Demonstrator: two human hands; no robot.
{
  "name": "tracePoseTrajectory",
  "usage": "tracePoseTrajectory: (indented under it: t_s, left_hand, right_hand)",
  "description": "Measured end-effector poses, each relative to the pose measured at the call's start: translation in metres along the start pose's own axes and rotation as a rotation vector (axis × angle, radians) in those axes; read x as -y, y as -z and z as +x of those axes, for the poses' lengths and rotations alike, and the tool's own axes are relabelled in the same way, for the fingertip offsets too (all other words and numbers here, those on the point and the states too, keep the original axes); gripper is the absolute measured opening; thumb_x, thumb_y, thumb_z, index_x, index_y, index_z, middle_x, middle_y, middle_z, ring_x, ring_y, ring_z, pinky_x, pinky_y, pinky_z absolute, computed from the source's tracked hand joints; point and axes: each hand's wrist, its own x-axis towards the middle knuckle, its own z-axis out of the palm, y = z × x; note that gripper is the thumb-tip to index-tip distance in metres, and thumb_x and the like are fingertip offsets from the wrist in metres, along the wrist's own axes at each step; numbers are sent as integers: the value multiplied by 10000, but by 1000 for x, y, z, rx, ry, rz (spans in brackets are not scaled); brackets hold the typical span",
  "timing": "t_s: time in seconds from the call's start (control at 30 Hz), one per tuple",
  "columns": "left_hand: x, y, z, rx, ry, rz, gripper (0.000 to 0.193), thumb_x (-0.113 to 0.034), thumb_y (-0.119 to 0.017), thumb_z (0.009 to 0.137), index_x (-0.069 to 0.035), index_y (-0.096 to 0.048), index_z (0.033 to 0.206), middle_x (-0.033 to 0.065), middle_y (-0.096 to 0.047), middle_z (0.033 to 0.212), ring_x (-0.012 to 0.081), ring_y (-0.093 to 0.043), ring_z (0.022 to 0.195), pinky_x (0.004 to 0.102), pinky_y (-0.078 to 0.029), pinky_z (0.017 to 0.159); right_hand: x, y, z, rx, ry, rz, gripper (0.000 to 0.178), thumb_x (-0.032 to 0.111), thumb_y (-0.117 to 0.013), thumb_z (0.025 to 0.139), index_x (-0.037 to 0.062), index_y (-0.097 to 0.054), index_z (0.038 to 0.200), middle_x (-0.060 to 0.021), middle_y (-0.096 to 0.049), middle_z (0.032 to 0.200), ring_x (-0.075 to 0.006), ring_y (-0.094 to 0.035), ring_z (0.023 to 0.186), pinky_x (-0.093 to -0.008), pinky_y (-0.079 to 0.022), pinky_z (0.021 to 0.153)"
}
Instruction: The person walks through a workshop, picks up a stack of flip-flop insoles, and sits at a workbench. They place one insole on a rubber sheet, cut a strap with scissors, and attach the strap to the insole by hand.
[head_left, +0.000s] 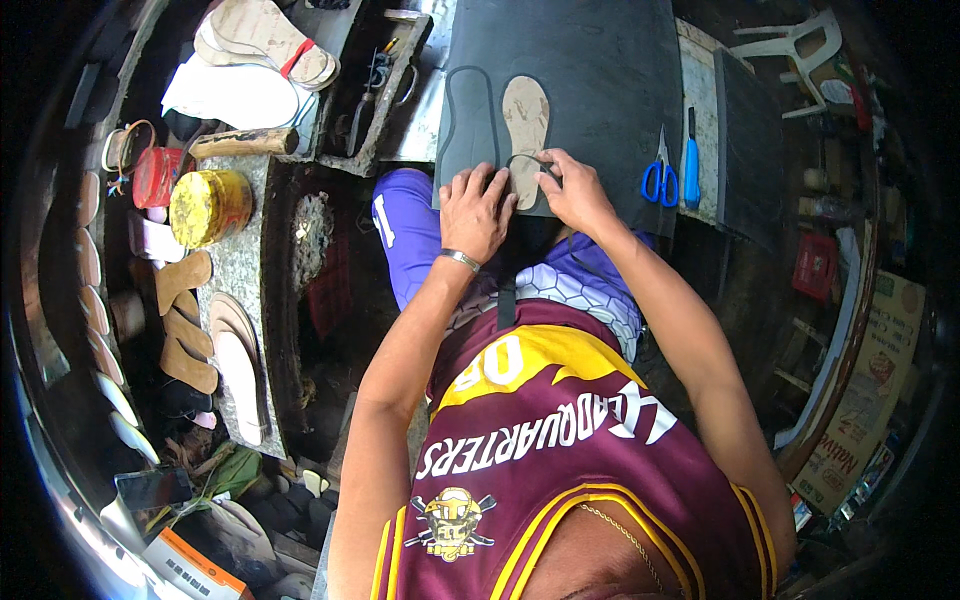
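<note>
A dark grey rubber-like sheet [600, 90] lies before me. On it, a sole-shaped outline [468, 120] is bordered by a dark line. Just right of the outline rests a tan sole pattern [526, 115] with worn brown marks. My left hand [473, 212] presses down by the near end of the outline, its fingers laid flat against the sheet. Over the pattern's near half, my right hand [575, 190] is closed with fingertips pinched together. A thin dark curved strip [522, 157] crosses the pattern at those fingertips; what exactly the pinch holds is hidden.
Blue-handled scissors [659, 182] and a blue cutter [691, 160] lie at the right. Left of the sheet are a tool tray [370, 100], stacked soles [260, 40], a yellow tub [210, 207] and brown sole pieces [186, 330]. A white plastic chair [795, 55] stands far right.
</note>
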Motion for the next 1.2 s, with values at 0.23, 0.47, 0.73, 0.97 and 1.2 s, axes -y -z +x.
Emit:
tracePoseTrajectory:
  t_s: [0.23, 0.47, 0.73, 0.97, 1.2]
  left_hand:
    - [2, -2, 2, -7, -88, 80, 429, -331, -669, 980, -135, -661, 1361, 123, -609, 1334, 326, -566, 1201, 482, -439, 969]
    - [10, -3, -3, 22, -153, 141, 459, -340, -654, 981, -137, -635, 1393, 133, -604, 1320, 324, -567, 1193, 476, -451, 947]
    - [5, -5, 1, 44, -79, 45, 492, -333, -678, 928, -188, -643, 1397, 132, -600, 1325, 337, -558, 1196, 500, -437, 978]
    - [-32, -22, 26, 117, 16, 46, 457, -354, -684, 941, -190, -690, 1368, 134, -600, 1324, 362, -537, 1206, 521, -420, 1020]
    - [-48, -27, 36, 82, 31, 59, 461, -363, -693, 938, -151, -697, 1348, 128, -587, 1328, 364, -518, 1224, 529, -396, 1023]
  right_hand:
    - [14, 11, 18, -127, 294, -179, 246, 225, -731, 948, 19, -748, 1081, -189, -712, 1012, -433, -694, 955, -481, -561, 819]
    - [20, -6, 34, -124, 152, -259, 264, 264, -747, 940, 50, -757, 1094, -180, -716, 1047, -427, -696, 982, -486, -561, 833]
    - [6, -12, 34, -132, 75, -251, 294, 281, -756, 936, 42, -751, 1110, -190, -725, 1103, -426, -701, 1042, -486, -566, 871]
    - [-33, 24, 0, -118, 126, -130, 610, 404, -765, 933, -7, -625, 1361, -250, -698, 1182, -440, -654, 1141, -514, -501, 1035]
    - [-124, 129, -34, -432, -69, -60, 408, 295, -750, 962, 29, -674, 1263, -211, -699, 1142, -370, -702, 972, -440, -572, 830]
